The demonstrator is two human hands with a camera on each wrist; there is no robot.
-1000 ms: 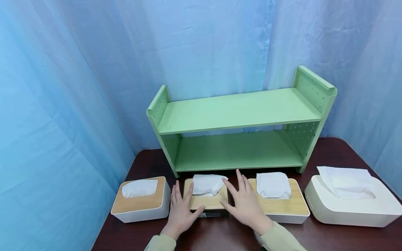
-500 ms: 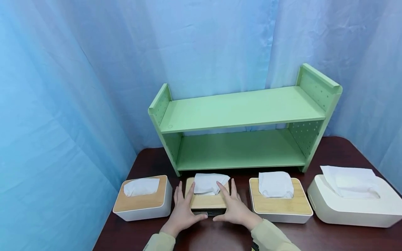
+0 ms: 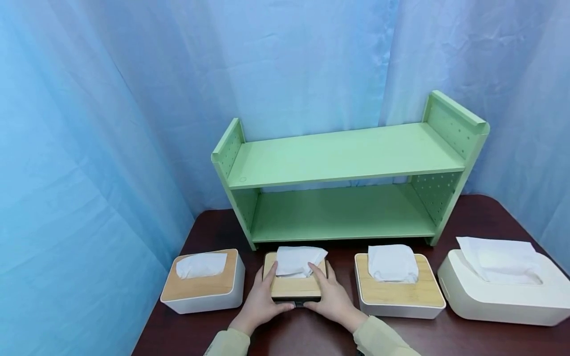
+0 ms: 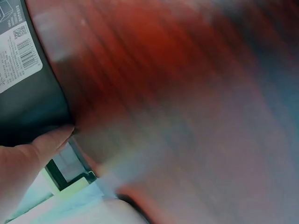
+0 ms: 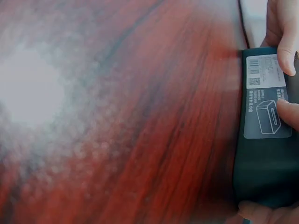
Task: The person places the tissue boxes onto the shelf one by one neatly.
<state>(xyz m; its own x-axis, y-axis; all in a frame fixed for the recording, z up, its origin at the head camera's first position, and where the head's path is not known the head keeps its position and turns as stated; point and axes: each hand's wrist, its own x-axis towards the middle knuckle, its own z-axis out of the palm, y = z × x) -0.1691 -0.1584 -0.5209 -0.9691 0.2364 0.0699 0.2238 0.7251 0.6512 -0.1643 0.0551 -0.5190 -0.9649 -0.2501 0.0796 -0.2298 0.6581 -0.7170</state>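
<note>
In the head view, a tissue box [image 3: 291,288] with a pale wooden lid and dark sides stands in front of the shelf. A white tissue [image 3: 297,259] sticks out of its slot. My left hand [image 3: 258,302] holds its left side, and my right hand [image 3: 335,300] holds the right side. Both thumbs lie along the front, fingers reaching along the sides and over the lid's edges. The right wrist view shows the box's dark front [image 5: 261,161] with a printed label [image 5: 259,72] and both thumbs against it. In the left wrist view, a finger [image 4: 44,144] rests at the box's corner.
A green two-tier shelf [image 3: 347,158] stands behind on the dark wooden table [image 3: 303,333]. To the left is a white tissue box with a wooden top [image 3: 202,289]; a similar box [image 3: 401,294] and an all-white one [image 3: 498,306] are to the right. Blue curtains [image 3: 307,64] hang behind.
My right hand has moved left from beside the neighbouring box to the dark tissue box's right side. Both hands have closed in on its sides. The box looks unmoved.
</note>
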